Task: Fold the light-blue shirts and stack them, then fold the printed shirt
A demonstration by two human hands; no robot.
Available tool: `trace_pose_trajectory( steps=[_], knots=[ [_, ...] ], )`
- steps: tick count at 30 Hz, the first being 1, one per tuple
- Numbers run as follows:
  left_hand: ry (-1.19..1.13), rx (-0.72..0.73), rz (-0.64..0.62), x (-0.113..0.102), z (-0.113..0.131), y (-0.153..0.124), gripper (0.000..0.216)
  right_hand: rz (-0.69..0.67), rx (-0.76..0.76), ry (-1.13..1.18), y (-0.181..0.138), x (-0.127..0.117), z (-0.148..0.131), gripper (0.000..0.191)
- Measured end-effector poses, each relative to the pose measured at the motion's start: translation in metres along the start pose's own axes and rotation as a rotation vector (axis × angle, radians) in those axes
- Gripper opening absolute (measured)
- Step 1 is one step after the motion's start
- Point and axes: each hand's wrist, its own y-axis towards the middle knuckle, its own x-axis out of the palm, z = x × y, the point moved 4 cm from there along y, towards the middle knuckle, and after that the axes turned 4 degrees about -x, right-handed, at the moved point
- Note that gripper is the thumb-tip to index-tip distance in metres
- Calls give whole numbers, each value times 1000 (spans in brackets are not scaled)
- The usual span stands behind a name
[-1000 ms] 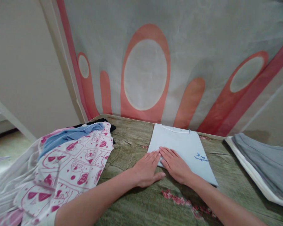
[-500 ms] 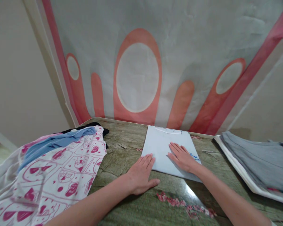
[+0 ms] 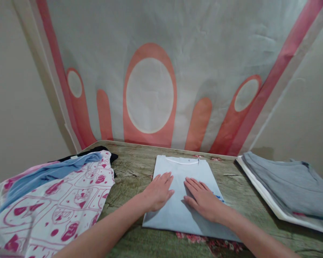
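Note:
A folded pale blue T-shirt (image 3: 181, 172) lies flat in the middle of the table, collar toward the far wall, with a small blue print near its right edge. My left hand (image 3: 157, 190) rests flat on the shirt's left side, fingers stretched out. My right hand (image 3: 201, 199) lies flat on the shirt's right half, fingers spread and pointing up-left, partly covering the print. Neither hand holds anything.
A heap of unfolded clothes (image 3: 56, 200), white with pink prints, blue and black, covers the table's left part. A folded grey garment on a white one (image 3: 282, 182) sits at the right. A grey and orange patterned cloth (image 3: 150, 89) hangs behind the wood-patterned table (image 3: 134, 165).
The shirt has been drawn toward me and squared up. My left hand moved from the bare table onto the shirt, and my right hand slid toward the shirt's near right part.

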Motion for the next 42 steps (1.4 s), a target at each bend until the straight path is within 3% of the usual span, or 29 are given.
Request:
trace_pose_trajectory(
  steps=[6,10,15,20,23,26,30,35,42],
  knots=[
    [6,-25,35,14,-40,55,63,115,144,-98,39,-10,78,64],
    [-7,-57,76,18,-59,73,66,105,184,-108,56,-2,117,65],
    [-22,-56,104,28,-73,80,70,81,214,-103,55,8,127,68],
    [-34,-229,119,28,-105,84,65,78,235,-106,55,12,128,69],
    [-26,-256,118,27,-116,84,61,94,230,-103,56,13,133,67],
    [24,-288,188,22,-114,83,57,150,249,-86,56,13,146,64],
    [101,-249,252,15,-85,81,51,215,295,-42,54,11,165,62],
    [51,-183,114,23,-53,76,61,236,267,-27,49,3,164,57],
    [34,-89,8,25,-58,71,63,224,232,38,34,-14,167,54]
  ],
)
